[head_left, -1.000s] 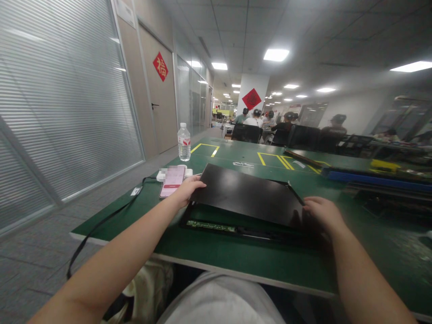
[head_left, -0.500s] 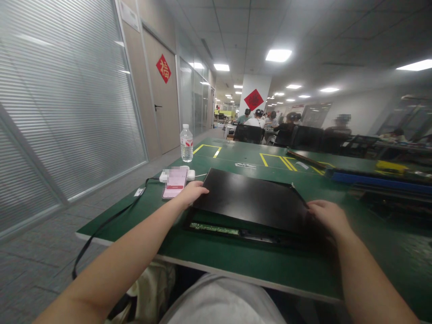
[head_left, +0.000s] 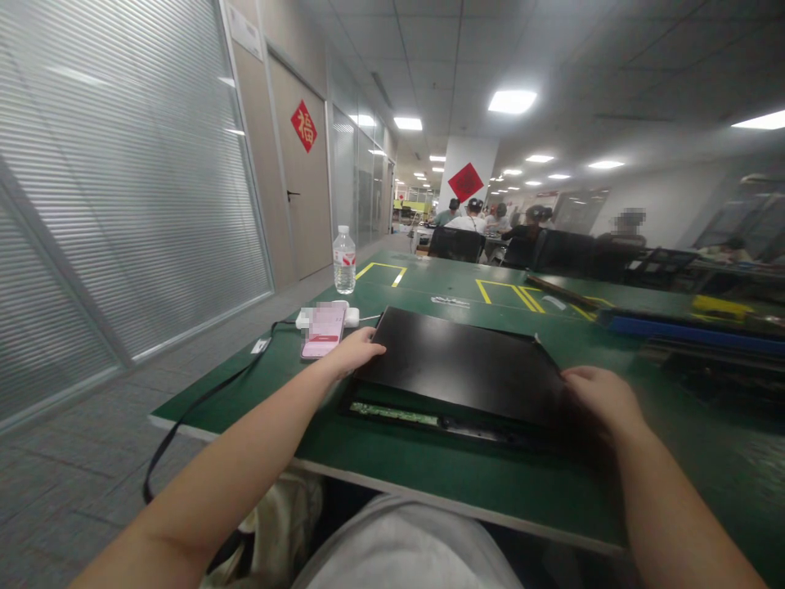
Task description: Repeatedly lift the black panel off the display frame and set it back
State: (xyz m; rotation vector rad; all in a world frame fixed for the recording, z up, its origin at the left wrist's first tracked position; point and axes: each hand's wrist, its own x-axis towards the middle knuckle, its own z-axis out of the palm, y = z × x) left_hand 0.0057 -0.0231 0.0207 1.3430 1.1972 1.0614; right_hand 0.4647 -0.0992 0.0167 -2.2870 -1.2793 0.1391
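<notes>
A flat black panel [head_left: 459, 364] lies raised at its near edge over a black frame on the green table [head_left: 441, 483]. Below that near edge shows a narrow green circuit strip [head_left: 396, 413]. My left hand [head_left: 352, 353] grips the panel's left near corner, fingers curled on its edge. On the right near corner my right hand [head_left: 598, 397] holds the panel's edge, fingers wrapped over it.
A pink-screened phone [head_left: 323, 331] lies just left of my left hand, a white charger block and black cable [head_left: 202, 401] beside it. A water bottle [head_left: 344, 261] stands further back. Long blue and black parts [head_left: 687, 335] lie at right. Several seated people work at far tables.
The panel has come down a little toward the frame, both hands still on its corners. The view has shifted slightly left.
</notes>
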